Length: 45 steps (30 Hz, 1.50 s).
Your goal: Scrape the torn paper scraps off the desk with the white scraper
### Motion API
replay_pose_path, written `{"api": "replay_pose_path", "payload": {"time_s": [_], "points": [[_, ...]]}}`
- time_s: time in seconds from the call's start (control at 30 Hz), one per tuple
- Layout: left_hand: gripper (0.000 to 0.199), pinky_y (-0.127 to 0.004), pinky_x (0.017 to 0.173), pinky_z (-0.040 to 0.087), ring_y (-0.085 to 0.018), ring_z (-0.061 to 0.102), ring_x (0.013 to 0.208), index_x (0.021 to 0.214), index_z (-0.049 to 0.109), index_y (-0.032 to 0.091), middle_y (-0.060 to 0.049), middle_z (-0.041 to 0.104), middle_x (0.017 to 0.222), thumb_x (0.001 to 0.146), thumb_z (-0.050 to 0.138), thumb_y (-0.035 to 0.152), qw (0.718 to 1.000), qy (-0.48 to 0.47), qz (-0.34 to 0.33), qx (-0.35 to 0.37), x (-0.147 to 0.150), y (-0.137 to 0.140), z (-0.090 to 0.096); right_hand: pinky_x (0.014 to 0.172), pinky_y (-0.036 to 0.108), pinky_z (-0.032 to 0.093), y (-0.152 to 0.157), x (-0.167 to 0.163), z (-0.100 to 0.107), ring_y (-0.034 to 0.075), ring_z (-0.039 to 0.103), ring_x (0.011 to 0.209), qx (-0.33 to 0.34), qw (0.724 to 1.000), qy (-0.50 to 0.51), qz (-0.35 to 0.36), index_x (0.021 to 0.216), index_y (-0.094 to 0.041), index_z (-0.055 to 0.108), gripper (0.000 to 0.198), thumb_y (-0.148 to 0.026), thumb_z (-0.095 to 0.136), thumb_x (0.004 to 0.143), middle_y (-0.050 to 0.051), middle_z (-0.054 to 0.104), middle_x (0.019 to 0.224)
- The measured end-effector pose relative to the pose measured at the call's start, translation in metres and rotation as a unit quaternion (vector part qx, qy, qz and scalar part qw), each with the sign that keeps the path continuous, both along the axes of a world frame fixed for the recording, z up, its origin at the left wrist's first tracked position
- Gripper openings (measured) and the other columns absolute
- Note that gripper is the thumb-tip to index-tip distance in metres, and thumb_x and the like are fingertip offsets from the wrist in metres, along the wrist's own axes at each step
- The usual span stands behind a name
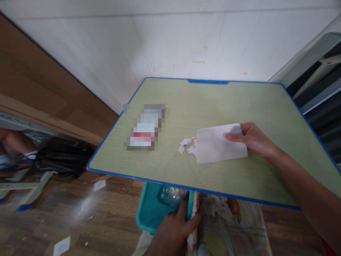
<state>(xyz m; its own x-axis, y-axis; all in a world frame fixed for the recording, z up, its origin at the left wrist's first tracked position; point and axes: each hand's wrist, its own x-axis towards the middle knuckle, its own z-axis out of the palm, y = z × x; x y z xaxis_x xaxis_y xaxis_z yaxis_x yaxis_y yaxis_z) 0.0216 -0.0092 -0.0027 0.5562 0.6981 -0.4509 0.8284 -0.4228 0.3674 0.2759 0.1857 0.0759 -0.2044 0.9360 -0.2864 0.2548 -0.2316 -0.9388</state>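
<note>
My right hand (253, 138) grips the right end of a white sheet of paper (220, 144), thumb on top and the other fingers behind it. The sheet lies low over the table. Small torn paper scraps (186, 143) sit against its left edge, some partly covered by it. Below the table's front edge, my left hand (172, 229) is at the right rim of a teal plastic basin (149, 202). Its fingers reach over the rim, and its thumb rests on a patterned cloth (229, 231). A clear plastic container (173, 195) lies inside the basin.
The pale green table (226, 103) has a blue edge and stands against a white wall. A blurred-out phone-like object (146, 126) lies on its left. Paper pieces (62, 246) and a black bag (62, 156) are on the wooden floor. More scraps (217, 206) lie on the cloth.
</note>
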Motion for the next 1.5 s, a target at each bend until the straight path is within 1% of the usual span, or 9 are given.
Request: {"api": "replay_pose_path", "payload": {"time_s": [0.13, 0.3, 0.5, 0.67, 0.83, 0.93, 1.13, 1.3, 1.5], "points": [[0.081, -0.036, 0.067, 0.040, -0.025, 0.053, 0.081, 0.124, 0.015, 0.037, -0.016, 0.019, 0.127, 0.060, 0.049, 0.002, 1.000, 0.004, 0.002, -0.001, 0.001, 0.000, -0.001, 0.036, 0.019, 0.040, -0.004, -0.008, 0.001, 0.009, 0.054, 0.042, -0.012, 0.999, 0.016, 0.028, 0.062, -0.018, 0.066, 0.013, -0.029, 0.066, 0.054, 0.000, 0.065, 0.058], [0.080, -0.037, 0.065, 0.041, -0.026, 0.053, 0.080, 0.123, 0.019, 0.036, -0.016, 0.014, 0.129, 0.057, 0.050, 0.003, 1.000, 0.014, 0.003, -0.006, 0.000, -0.002, -0.003, 0.039, 0.020, 0.042, -0.002, -0.002, 0.001, 0.010, 0.055, 0.045, -0.014, 0.999, 0.031, 0.006, 0.065, -0.019, 0.065, 0.014, -0.029, 0.066, 0.055, 0.000, 0.065, 0.060], [0.083, -0.036, 0.066, 0.041, -0.024, 0.053, 0.080, 0.124, 0.014, 0.036, -0.017, 0.008, 0.131, 0.057, 0.047, 0.000, 1.000, -0.002, -0.001, 0.011, -0.001, -0.002, -0.003, 0.037, 0.020, 0.039, -0.001, 0.001, 0.000, 0.010, 0.054, 0.042, -0.012, 1.000, 0.018, 0.004, 0.062, -0.018, 0.065, 0.012, -0.028, 0.066, 0.055, 0.000, 0.064, 0.057], [0.086, -0.036, 0.064, 0.041, -0.024, 0.053, 0.077, 0.125, 0.011, 0.037, -0.016, 0.017, 0.127, 0.056, 0.048, 0.001, 1.000, 0.011, -0.006, 0.002, 0.000, -0.001, -0.001, 0.040, 0.020, 0.041, -0.006, -0.012, 0.001, 0.010, 0.056, 0.046, -0.002, 0.999, 0.026, 0.034, 0.065, -0.018, 0.066, 0.013, -0.026, 0.067, 0.055, 0.000, 0.065, 0.061], [0.084, -0.038, 0.065, 0.041, -0.025, 0.053, 0.078, 0.124, 0.015, 0.037, -0.016, 0.014, 0.129, 0.056, 0.048, 0.001, 1.000, 0.008, 0.000, 0.008, 0.000, -0.002, -0.001, 0.039, 0.020, 0.041, -0.001, -0.005, 0.001, 0.009, 0.054, 0.045, 0.012, 0.996, 0.066, -0.052, 0.068, -0.021, 0.064, 0.014, -0.030, 0.064, 0.057, -0.002, 0.063, 0.060], [0.085, -0.037, 0.064, 0.041, -0.024, 0.052, 0.077, 0.124, 0.015, 0.037, -0.015, 0.018, 0.127, 0.055, 0.047, 0.000, 1.000, 0.013, -0.001, 0.004, 0.000, -0.002, -0.003, 0.037, 0.019, 0.039, 0.004, 0.002, 0.000, 0.008, 0.052, 0.042, 0.019, 0.992, 0.069, -0.101, 0.068, -0.021, 0.063, 0.016, -0.032, 0.065, 0.057, -0.002, 0.062, 0.057], [0.084, -0.038, 0.064, 0.041, -0.025, 0.052, 0.077, 0.124, 0.016, 0.036, -0.017, 0.015, 0.128, 0.054, 0.046, 0.000, 1.000, 0.006, -0.003, 0.020, -0.002, -0.005, -0.008, 0.043, 0.020, 0.042, 0.005, 0.003, -0.001, 0.008, 0.054, 0.047, 0.041, 0.995, 0.049, -0.079, 0.073, -0.020, 0.064, 0.020, -0.032, 0.065, 0.057, -0.001, 0.064, 0.064], [0.082, -0.037, 0.063, 0.041, -0.024, 0.052, 0.077, 0.123, 0.013, 0.037, -0.017, 0.016, 0.128, 0.058, 0.048, 0.002, 1.000, 0.010, -0.005, 0.016, -0.002, -0.005, -0.007, 0.040, 0.019, 0.039, 0.003, 0.003, -0.001, 0.008, 0.053, 0.045, 0.019, 0.995, 0.066, -0.078, 0.073, -0.017, 0.062, 0.019, -0.029, 0.065, 0.058, -0.002, 0.063, 0.060], [0.082, -0.036, 0.067, 0.040, -0.024, 0.051, 0.082, 0.123, 0.011, 0.038, -0.015, 0.012, 0.130, 0.059, 0.047, 0.001, 1.000, 0.016, -0.004, 0.010, 0.000, -0.002, -0.001, 0.045, 0.019, 0.041, 0.002, 0.001, -0.003, 0.008, 0.054, 0.049, 0.061, 0.993, 0.060, -0.082, 0.073, -0.018, 0.064, 0.017, -0.026, 0.065, 0.058, -0.001, 0.065, 0.065]]}}
